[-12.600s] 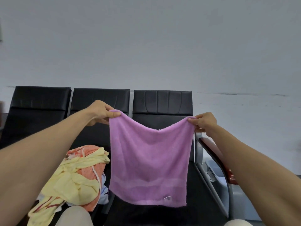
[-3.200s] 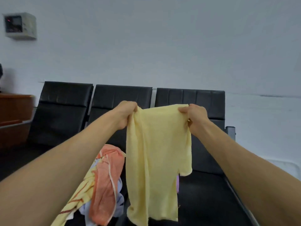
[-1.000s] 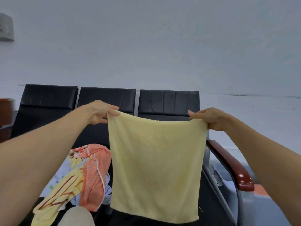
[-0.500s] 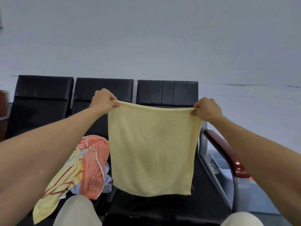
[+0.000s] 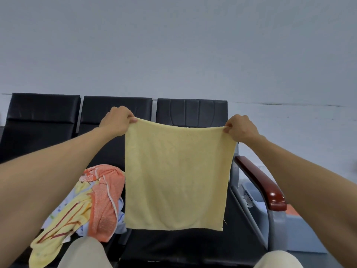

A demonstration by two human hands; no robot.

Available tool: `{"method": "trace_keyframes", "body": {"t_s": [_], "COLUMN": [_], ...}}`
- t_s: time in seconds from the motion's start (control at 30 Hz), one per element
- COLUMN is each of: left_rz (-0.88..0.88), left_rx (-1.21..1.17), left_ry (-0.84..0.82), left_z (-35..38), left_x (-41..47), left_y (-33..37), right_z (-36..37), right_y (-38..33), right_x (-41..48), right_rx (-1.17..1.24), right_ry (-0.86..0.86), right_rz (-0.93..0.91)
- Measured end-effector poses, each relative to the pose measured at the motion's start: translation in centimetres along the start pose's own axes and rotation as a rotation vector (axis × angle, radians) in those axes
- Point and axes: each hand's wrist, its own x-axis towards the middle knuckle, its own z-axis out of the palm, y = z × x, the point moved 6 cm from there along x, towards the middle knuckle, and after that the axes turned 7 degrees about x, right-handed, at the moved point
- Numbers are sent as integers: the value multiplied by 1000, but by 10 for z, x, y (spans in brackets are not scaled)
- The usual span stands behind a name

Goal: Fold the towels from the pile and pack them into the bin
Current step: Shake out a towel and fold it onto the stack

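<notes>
A pale yellow towel point(image 5: 176, 176) hangs spread flat in the air in front of me, over the rightmost black seat. My left hand point(image 5: 117, 120) pinches its top left corner and my right hand point(image 5: 240, 128) pinches its top right corner. The pile of towels point(image 5: 92, 200), orange, striped yellow and light blue, lies on the middle seat to the lower left. A grey-blue bin point(image 5: 301, 235) stands on the floor to the right of the bench, partly hidden by the armrest and my right arm.
A row of three black seats point(image 5: 46, 120) stands against a pale wall. A dark red armrest point(image 5: 260, 182) on a grey metal frame closes the bench's right end. My knees point(image 5: 85, 254) show at the bottom edge.
The yellow towel, bunched three seconds ago, is now held spread flat. In the last half second the view tilted slightly and the towel hangs a little lower; both hands keep their corners.
</notes>
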Motion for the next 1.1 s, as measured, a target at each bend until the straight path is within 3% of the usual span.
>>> {"method": "trace_keyframes", "body": {"t_s": [0.23,0.5,0.63,0.9,1.1], "left_rz": [-11,-319,-355,-261,-125], "left_rx": [118,-397,-411,-443,-440], "left_ry": [-160,-269,-247,-351,-424], "left_z": [6,116,194,299,311], "left_x": [10,14,9,-28,-83], "left_y": [-4,-25,-45,-73,-79], "right_z": [-6,64,132,238,256], "right_y": [-5,42,74,127,143], "right_x": [11,22,20,0,-47], "right_rx": [19,45,116,216,234], "right_ry": [20,-36,-120,-245,-284], "right_rz": [-11,105,145,195,228]}}
